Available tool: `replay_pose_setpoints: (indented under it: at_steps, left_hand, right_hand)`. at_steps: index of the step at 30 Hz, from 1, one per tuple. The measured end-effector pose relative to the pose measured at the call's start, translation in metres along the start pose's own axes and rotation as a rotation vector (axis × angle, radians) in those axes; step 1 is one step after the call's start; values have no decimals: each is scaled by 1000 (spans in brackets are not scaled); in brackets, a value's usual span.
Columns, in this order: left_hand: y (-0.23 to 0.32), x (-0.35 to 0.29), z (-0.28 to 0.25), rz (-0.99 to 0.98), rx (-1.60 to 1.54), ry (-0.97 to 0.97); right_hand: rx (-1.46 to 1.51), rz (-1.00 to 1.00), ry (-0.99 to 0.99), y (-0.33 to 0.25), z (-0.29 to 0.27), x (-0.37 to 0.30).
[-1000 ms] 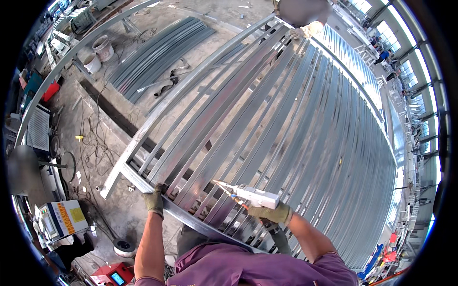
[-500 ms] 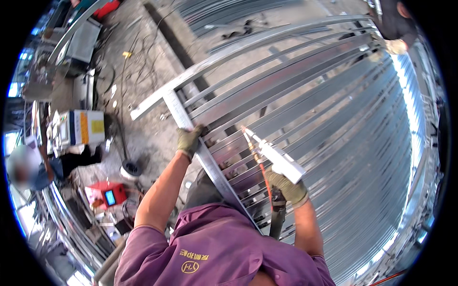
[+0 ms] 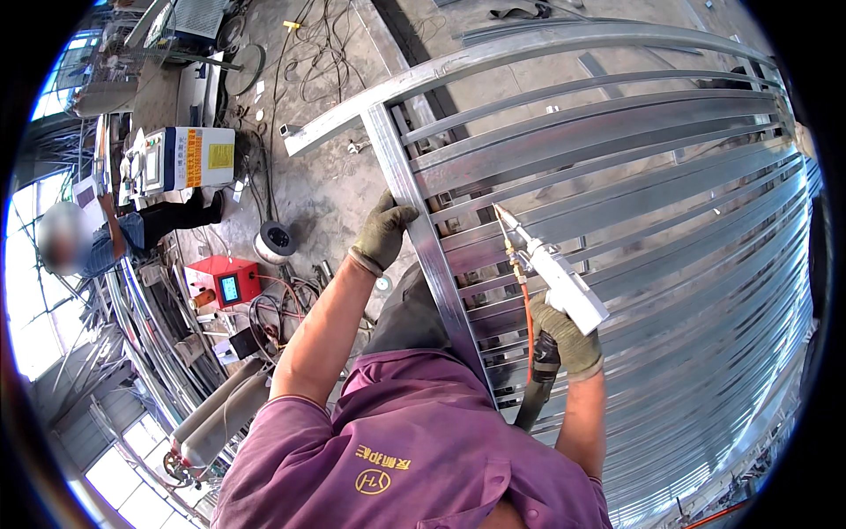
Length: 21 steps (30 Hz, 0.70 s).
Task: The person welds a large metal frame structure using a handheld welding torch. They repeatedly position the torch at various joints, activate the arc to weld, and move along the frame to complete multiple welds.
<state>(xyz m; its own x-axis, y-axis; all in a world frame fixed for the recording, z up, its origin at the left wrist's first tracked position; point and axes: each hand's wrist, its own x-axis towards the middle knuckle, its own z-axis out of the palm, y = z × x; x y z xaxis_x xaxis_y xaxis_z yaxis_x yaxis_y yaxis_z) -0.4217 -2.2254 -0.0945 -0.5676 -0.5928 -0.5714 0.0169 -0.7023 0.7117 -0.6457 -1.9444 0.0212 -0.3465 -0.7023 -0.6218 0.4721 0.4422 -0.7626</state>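
Note:
A long metal railing panel (image 3: 429, 251) lies across in front of me, with a square-tube end bar and many parallel bars. My left hand (image 3: 384, 231), in a grey-green glove, is closed on the end bar's outer edge, its fingertips over the top. Above the bars, my right hand (image 3: 568, 337), also gloved, grips a handheld welding torch (image 3: 564, 280) with a white body. The torch's narrow copper-coloured tip (image 3: 499, 212) points forward and left, over the bars near the end bar; whether it touches one I cannot tell. An orange hose (image 3: 529, 322) runs back along it.
At the left stand a red box with a screen (image 3: 222, 280), a wire spool (image 3: 275, 240) and a white-and-blue machine (image 3: 189, 160). Another person (image 3: 167, 227) is beyond them. Cables (image 3: 326, 57) trail over the floor. Gas cylinders (image 3: 220, 419) lie at lower left. Another hand (image 3: 803, 139) shows far right.
My view has shifted, so the panel's corner sits higher and further right. Both hands keep their holds. The other person at far right has mostly gone out of view.

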Motion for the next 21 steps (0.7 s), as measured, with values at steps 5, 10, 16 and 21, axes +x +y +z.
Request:
replay_pose_setpoints:
  at_steps: [5,10,16,21]
  left_hand:
    - [-15,11,0,-21,71,175]
    - [-5,25,42,-138,548,555]
    - [-23,31,49,-75,170,586]
    - [-35,34,42,80,141,555]
  right_hand:
    - [25,-35,-26,4,1,8]
    - [18,-30,-21,5,1,9]
    - [-61,28,-118,15,-11,8]
    - [122,144,-63,-3,-11,1]
